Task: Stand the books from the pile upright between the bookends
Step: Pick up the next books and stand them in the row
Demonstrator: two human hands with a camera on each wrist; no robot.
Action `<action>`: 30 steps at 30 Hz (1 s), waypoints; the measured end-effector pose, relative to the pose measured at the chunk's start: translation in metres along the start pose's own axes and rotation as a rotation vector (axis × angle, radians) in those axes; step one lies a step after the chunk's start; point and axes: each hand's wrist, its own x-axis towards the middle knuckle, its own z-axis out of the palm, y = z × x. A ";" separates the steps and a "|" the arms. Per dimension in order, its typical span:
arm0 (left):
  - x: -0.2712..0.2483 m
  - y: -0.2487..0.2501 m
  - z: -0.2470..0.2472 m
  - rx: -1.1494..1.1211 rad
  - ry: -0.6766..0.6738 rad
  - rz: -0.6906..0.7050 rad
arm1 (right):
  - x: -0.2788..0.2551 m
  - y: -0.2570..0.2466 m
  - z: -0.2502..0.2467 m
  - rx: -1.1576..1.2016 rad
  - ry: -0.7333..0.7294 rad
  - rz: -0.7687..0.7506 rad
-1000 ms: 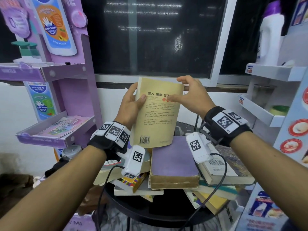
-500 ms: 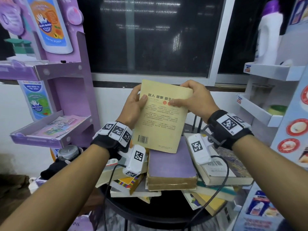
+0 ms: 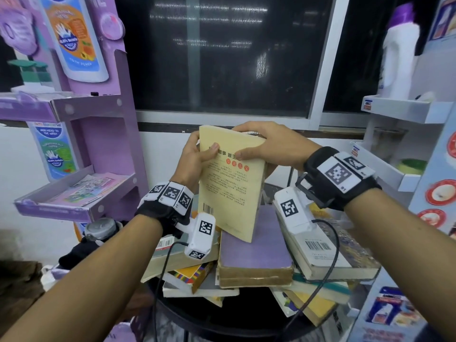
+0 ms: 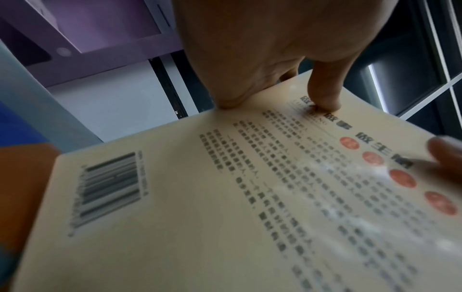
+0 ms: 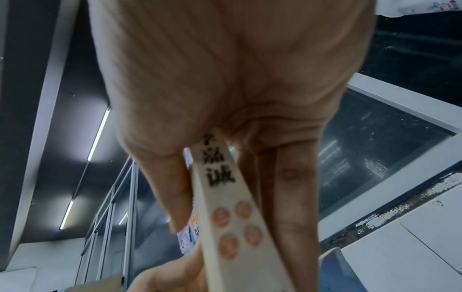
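A pale yellow paperback (image 3: 229, 188) with black print and a barcode is held nearly upright over the pile, its lower corner close above a purple book (image 3: 254, 245). My left hand (image 3: 195, 156) holds its left edge, thumb pressed on the cover (image 4: 200, 207). My right hand (image 3: 266, 146) grips the top right corner, thumb in front and fingers behind, pinching the spine (image 5: 225, 207). The pile of several books lies flat on a round black table (image 3: 246, 314). No bookends are in view.
A purple display stand (image 3: 106, 144) with trays rises at the left. White shelves (image 3: 404, 112) carrying a white bottle (image 3: 399, 55) stand at the right. A dark window fills the wall behind. A thick barcoded book (image 3: 320, 248) lies under my right wrist.
The yellow book has swung from a rightward tilt to nearly upright and turned edge-on. My right hand has slid over its top corner; my left thumb has moved further onto the cover.
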 end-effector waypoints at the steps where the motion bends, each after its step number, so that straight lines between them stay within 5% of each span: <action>1: 0.002 0.000 0.001 0.000 -0.014 0.001 | -0.001 -0.002 -0.001 0.015 -0.034 0.005; 4: 0.005 0.000 0.002 0.000 -0.049 -0.010 | -0.004 -0.004 -0.002 -0.008 -0.089 0.011; 14: 0.024 -0.004 0.006 0.299 -0.080 -0.031 | 0.006 0.006 -0.001 -0.075 0.052 0.079; 30: 0.082 -0.048 -0.029 0.455 0.145 -0.103 | 0.066 0.039 -0.003 -0.049 0.211 0.224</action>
